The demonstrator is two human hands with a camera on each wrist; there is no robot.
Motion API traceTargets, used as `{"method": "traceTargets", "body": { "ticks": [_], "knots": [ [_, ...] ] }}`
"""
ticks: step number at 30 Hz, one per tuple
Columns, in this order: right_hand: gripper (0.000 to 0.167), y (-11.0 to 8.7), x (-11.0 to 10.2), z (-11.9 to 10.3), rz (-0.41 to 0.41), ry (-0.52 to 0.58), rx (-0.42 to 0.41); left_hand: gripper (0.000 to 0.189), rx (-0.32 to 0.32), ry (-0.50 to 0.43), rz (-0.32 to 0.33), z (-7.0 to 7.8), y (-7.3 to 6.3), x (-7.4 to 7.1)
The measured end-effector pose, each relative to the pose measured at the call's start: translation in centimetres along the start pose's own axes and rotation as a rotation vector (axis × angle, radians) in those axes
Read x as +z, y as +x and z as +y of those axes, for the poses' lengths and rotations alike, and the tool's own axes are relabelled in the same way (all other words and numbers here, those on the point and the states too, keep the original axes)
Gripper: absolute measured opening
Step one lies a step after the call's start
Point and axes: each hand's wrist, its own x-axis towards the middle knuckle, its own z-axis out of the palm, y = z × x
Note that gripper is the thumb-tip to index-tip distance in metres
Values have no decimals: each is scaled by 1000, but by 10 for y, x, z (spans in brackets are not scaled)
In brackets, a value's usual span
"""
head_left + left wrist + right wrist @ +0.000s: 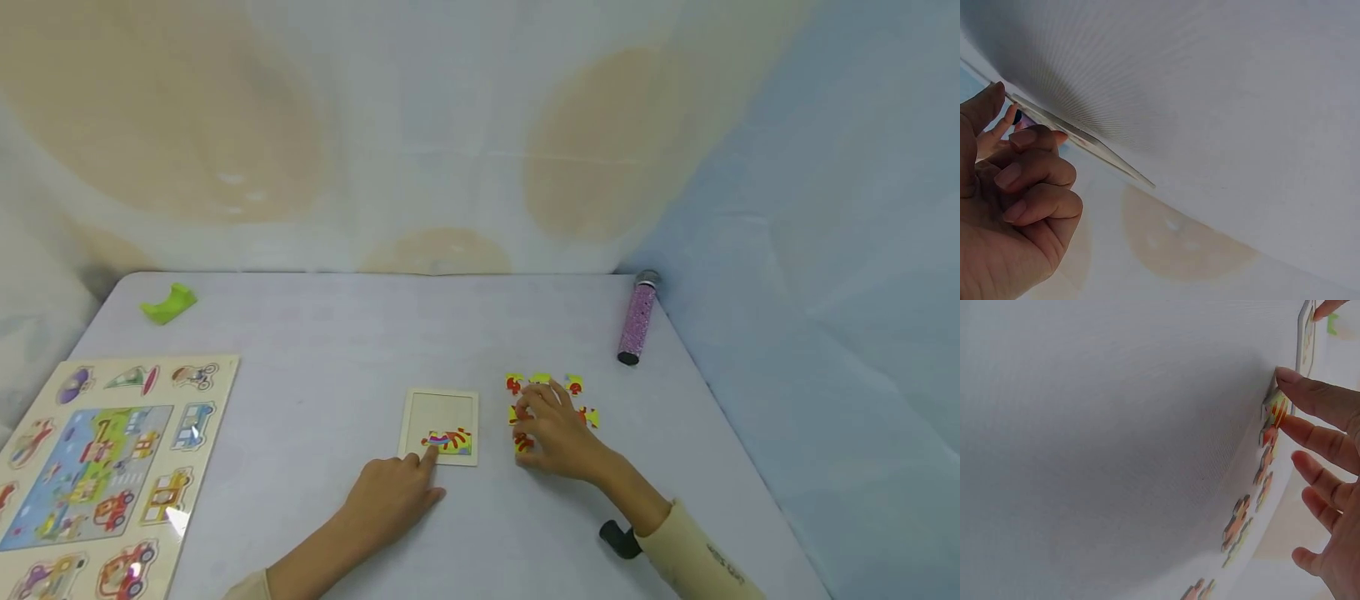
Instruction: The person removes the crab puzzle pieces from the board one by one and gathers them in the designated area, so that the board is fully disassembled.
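A small wooden puzzle tray [438, 408] lies flat on the table with joined, brightly coloured puzzle pieces [453, 442] in its lower right part. My left hand [393, 496] rests its extended index finger on the lower edge of those pieces; its other fingers are curled in. To the right of the tray, my right hand [558, 437] reaches over loose red and yellow pieces. Its thumb and index finger pinch the sides of one puzzle piece [1277, 409] at the near left of the group, which looks still on the table. The hand hides some pieces behind it.
A large picture board [127, 467] with vehicle shapes lies at the left. Behind it is a green curved piece [170, 304]. A glittery purple cylinder [637, 321] lies at the back right. A black object [619, 540] sits beside the right forearm.
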Motion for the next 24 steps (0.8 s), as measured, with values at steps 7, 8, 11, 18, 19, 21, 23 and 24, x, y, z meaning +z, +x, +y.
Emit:
{"method": "traceTargets", "body": {
  "ticks": [7, 8, 11, 18, 19, 21, 23, 24],
  "knots": [
    [31, 7, 0, -9, 87, 117, -64, 53, 20, -25, 14, -4, -2, 2],
    [31, 11, -1, -12, 97, 138, -73, 53, 24, -34, 10, -4, -1, 3],
    [28, 28, -2, -25, 101, 169, -104, 54, 36, -42, -16, 0, 1, 5],
    [28, 75, 7, -49, -19, 217, -144, 63, 45, 31, -51, 22, 11, 8],
    [29, 79, 9, -51, -40, 207, -150, 63, 41, 49, -53, 25, 12, 8],
    [29, 85, 13, -55, -73, 169, -159, 65, 34, 89, -50, 29, 11, 8],
    [29, 88, 15, -58, -86, 127, -168, 64, 24, 124, -41, 32, 10, 8],
    [28, 89, 15, -59, -90, 114, -177, 63, 21, 139, -31, 33, 9, 7]
  ]
}}
